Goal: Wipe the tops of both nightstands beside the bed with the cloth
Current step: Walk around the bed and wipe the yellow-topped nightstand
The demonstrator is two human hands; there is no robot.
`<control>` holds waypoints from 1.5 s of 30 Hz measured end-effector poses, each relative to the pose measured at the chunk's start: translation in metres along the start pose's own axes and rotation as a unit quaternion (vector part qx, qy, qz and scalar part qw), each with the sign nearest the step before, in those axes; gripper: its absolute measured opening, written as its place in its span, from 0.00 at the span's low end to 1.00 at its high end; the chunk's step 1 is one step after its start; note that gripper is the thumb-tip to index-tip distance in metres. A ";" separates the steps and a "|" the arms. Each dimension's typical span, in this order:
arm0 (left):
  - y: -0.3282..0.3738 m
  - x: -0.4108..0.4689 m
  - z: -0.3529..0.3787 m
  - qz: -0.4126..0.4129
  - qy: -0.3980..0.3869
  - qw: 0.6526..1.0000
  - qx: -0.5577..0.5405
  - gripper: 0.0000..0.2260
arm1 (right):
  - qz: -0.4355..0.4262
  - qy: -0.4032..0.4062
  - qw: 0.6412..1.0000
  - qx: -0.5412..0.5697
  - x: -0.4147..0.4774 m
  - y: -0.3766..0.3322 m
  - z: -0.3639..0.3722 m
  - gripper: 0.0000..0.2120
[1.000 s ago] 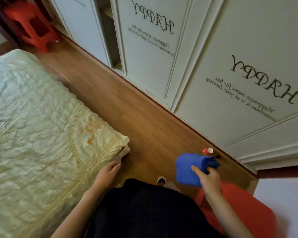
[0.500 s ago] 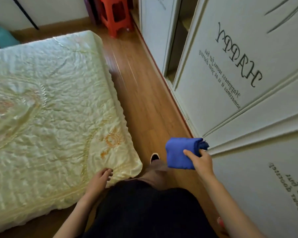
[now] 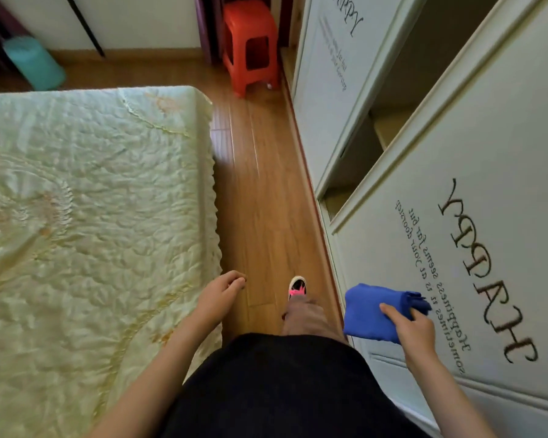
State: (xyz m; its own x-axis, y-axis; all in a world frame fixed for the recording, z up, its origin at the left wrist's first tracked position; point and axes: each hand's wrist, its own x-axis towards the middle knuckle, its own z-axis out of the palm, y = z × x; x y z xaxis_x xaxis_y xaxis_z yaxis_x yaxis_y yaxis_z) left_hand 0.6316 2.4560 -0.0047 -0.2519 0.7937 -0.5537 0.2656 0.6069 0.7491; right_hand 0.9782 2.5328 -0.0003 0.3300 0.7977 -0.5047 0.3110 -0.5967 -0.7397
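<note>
A folded blue cloth (image 3: 374, 314) is held in my right hand (image 3: 412, 327), low on the right and close to the wardrobe door. My left hand (image 3: 219, 295) hangs with loosely curled fingers and nothing in it, just off the bed's near right edge. The bed (image 3: 86, 222) with a pale yellow-green quilted cover fills the left side. No nightstand is in view.
A strip of wooden floor (image 3: 260, 191) runs ahead between the bed and the white wardrobe (image 3: 456, 172), whose sliding doors stand partly apart. A red plastic stool (image 3: 250, 42) stands at the far end of the strip. A teal bin (image 3: 34, 63) sits at the far left.
The view has swung round so the floor strip now runs straight ahead. My left hand came off the bed corner. The cloth stays in my right hand.
</note>
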 end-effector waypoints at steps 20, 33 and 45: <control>0.090 0.291 -0.130 -0.202 0.253 0.925 -0.198 0.11 | -0.135 -0.273 0.948 -0.086 0.303 -0.393 0.317 0.13; 0.278 0.603 -0.349 -0.079 0.168 0.974 -0.128 0.09 | -0.068 -0.145 0.986 -0.048 0.456 -0.589 0.448 0.10; 0.394 0.841 -0.435 -0.091 0.183 0.972 -0.115 0.10 | -0.072 -0.166 0.982 -0.044 0.640 -0.778 0.622 0.15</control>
State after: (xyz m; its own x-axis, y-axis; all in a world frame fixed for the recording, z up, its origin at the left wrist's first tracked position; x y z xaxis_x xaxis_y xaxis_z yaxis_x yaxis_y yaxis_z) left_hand 0.1201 3.3446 -0.0168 -0.6001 0.5805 -0.5504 -0.0198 0.6770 0.7357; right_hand 0.3934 3.5619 -0.0251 -0.0283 0.8502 -0.5257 0.4135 -0.4689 -0.7805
